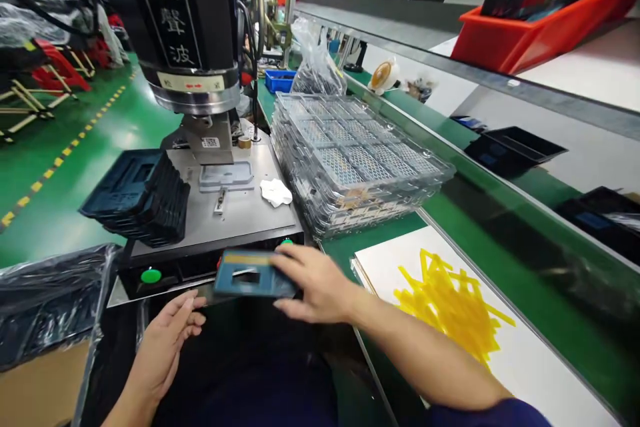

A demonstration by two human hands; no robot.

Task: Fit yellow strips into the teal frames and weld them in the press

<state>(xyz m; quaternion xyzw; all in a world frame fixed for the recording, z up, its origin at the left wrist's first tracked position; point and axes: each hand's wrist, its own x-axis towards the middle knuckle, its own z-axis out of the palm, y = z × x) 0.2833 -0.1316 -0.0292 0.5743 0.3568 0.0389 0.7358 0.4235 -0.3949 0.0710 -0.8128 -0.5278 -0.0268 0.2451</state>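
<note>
My right hand (pixel 315 283) grips a flat dark blue plastic part (pixel 253 275) with a rectangular cut-out, holding it by its right edge in front of the welding machine's base. Just left of and below the part is my left hand (pixel 167 340), fingers loosely curled and empty, fingertips close to the part's left corner. The black ultrasonic welder head (pixel 187 27) stands above a grey fixture (pixel 226 175) on the metal table. A stack of dark blue parts (pixel 140 197) sits on the table's left side.
A green button (pixel 151 275) sits on the machine front. A stack of clear blister trays (pixel 350 167) stands to the right. Yellow strips (pixel 450 303) lie on a white sheet. A white cloth (pixel 275 192) lies on the table. The conveyor carries black trays (pixel 515 147); a red bin (pixel 535 23) is above.
</note>
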